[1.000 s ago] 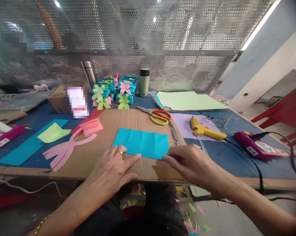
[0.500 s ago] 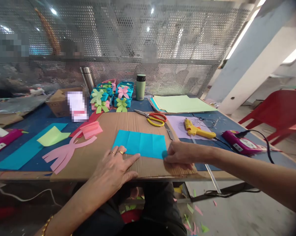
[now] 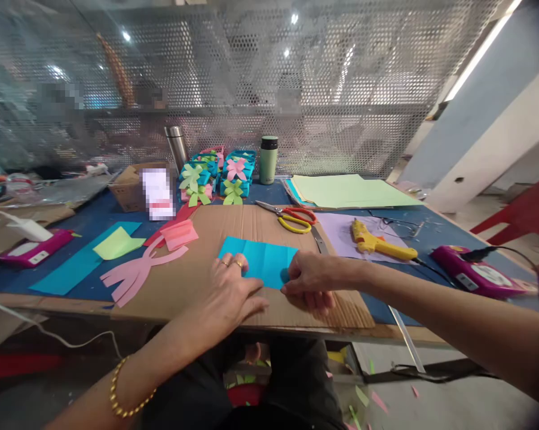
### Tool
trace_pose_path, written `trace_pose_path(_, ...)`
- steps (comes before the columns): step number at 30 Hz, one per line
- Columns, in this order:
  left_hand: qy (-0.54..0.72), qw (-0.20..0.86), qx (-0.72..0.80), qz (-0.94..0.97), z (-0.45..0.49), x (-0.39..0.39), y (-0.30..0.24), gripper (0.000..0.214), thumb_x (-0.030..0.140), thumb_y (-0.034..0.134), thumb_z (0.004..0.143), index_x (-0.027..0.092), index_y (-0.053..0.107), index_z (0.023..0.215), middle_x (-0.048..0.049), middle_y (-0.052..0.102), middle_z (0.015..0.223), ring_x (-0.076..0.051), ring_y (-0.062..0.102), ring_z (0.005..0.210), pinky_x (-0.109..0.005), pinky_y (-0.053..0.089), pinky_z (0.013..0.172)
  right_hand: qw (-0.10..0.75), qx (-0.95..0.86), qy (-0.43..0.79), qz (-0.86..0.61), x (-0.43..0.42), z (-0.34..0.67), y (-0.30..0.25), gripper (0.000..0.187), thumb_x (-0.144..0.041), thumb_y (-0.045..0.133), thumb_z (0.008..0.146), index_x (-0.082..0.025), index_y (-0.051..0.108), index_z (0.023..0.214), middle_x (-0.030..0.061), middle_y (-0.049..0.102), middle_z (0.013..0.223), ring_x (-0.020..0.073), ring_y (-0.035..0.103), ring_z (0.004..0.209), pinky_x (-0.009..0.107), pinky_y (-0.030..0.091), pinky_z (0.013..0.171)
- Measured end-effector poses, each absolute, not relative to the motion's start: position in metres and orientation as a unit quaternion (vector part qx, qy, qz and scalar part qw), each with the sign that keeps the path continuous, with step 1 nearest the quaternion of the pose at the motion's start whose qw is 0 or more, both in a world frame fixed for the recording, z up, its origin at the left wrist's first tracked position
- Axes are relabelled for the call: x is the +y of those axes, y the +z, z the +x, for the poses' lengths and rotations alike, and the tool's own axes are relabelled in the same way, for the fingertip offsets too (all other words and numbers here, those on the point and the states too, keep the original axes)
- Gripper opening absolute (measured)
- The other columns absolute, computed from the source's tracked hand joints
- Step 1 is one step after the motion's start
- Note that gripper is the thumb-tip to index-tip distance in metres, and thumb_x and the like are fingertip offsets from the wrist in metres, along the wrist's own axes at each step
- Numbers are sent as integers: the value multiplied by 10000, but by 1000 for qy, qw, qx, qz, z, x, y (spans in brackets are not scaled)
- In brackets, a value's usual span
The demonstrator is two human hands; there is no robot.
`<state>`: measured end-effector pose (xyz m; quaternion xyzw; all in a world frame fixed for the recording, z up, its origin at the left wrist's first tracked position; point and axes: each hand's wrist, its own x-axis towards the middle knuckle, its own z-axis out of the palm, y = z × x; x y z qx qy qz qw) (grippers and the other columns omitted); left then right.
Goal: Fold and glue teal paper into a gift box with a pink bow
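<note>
A creased sheet of blue paper (image 3: pixel 264 254) lies on a brown cardboard sheet (image 3: pixel 180 301) in front of me. My left hand (image 3: pixel 233 289) rests on its lower left part, fingers stretched and spread, pressing it down. At the right end of the paper, my right hand (image 3: pixel 309 276) pinches the edge between thumb and fingers. That end is partly hidden behind the hand. Red and yellow handled scissors (image 3: pixel 296 220) lie just beyond the paper, and a dark blade (image 3: pixel 318 240) pokes out near my right wrist.
Pink cut strips (image 3: pixel 137 275), folded pink paper (image 3: pixel 180 235) and light green paper (image 3: pixel 118 242) lie left. Right are a yellow glue gun (image 3: pixel 379 243) and a purple power strip (image 3: pixel 475 273). Behind stand paper flower boxes (image 3: pixel 216 179), a green flask (image 3: pixel 268 160) and stacked sheets (image 3: pixel 359 191).
My right hand has moved left, nearer my left hand, and less of the blue paper's right end shows. My left hand stays on the sheet. The whole view has shifted slightly left.
</note>
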<state>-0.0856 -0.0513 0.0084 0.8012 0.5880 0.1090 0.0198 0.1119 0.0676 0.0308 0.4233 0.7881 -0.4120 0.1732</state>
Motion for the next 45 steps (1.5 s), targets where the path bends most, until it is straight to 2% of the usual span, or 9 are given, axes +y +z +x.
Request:
trace_pose_path(3, 150, 69, 638, 752, -78, -33, 0, 234, 384, 591, 959, 163, 647, 905, -58, 589, 898, -220, 574, 885, -340, 454, 783, 168, 796, -409, 413, 70, 116, 29, 310, -404, 622, 822, -170, 605, 619, 20, 670, 539, 119, 581, 397, 218, 468, 411)
trace_pose_path(6, 123, 91, 665, 731, -72, -21, -2, 305, 440, 609, 929, 184, 563, 769, -30, 571, 786, -218, 573, 809, -320, 418, 695, 156, 809, -397, 405, 68, 117, 27, 337, -426, 603, 837, -170, 588, 618, 19, 660, 520, 109, 567, 385, 204, 451, 406)
trace_pose_path(9, 102, 98, 675, 724, -69, -17, 3, 347, 469, 610, 912, 198, 521, 714, -32, 565, 769, -224, 575, 811, -320, 397, 687, 157, 821, -388, 389, 68, 117, 25, 347, -421, 584, 844, -172, 584, 603, 19, 652, 502, 113, 566, 377, 206, 443, 402)
trace_pose_path(14, 92, 121, 673, 724, -73, -18, 10, 286, 420, 610, 905, 203, 518, 741, -25, 576, 814, -207, 568, 840, -303, 394, 686, 136, 846, -356, 373, 70, 115, 26, 309, -392, 637, 809, -170, 593, 599, 22, 659, 515, 121, 570, 381, 201, 408, 374)
trace_pose_path(21, 88, 169, 670, 717, -90, -17, 11, 246, 410, 594, 890, 205, 519, 774, -20, 603, 890, -184, 577, 849, -283, 405, 679, 137, 843, -356, 379, 67, 117, 26, 297, -380, 591, 845, -178, 569, 627, 19, 666, 525, 130, 589, 379, 201, 423, 364)
trace_pose_path(29, 68, 194, 695, 689, -115, -20, 18, 182, 339, 565, 861, 205, 514, 750, -15, 622, 812, -167, 570, 736, -279, 355, 602, 154, 830, -360, 398, 63, 115, 30, 298, -367, 565, 875, -189, 528, 639, 1, 632, 474, 126, 568, 349, 202, 437, 357)
trace_pose_path(37, 47, 174, 729, 661, -153, -19, 13, 176, 340, 600, 806, 204, 545, 709, 4, 594, 669, -148, 514, 622, -276, 305, 551, 161, 829, -348, 407, 62, 114, 31, 331, -371, 541, 907, -184, 519, 635, -7, 623, 464, 107, 560, 344, 179, 427, 355)
trace_pose_path(42, 33, 133, 741, 657, -165, -21, 17, 170, 272, 600, 776, 191, 535, 641, 10, 550, 596, -152, 505, 575, -274, 323, 548, 170, 830, -349, 400, 64, 115, 28, 335, -422, 545, 895, -193, 503, 653, 4, 634, 480, 115, 560, 353, 199, 437, 372)
trace_pose_path(45, 46, 70, 730, 678, -155, -30, 24, 86, 214, 556, 819, 172, 605, 762, -53, 636, 762, -212, 579, 723, -322, 407, 661, 168, 844, -322, 395, 64, 115, 29, 338, -411, 503, 915, -195, 513, 655, 2, 630, 487, 119, 557, 363, 215, 442, 397)
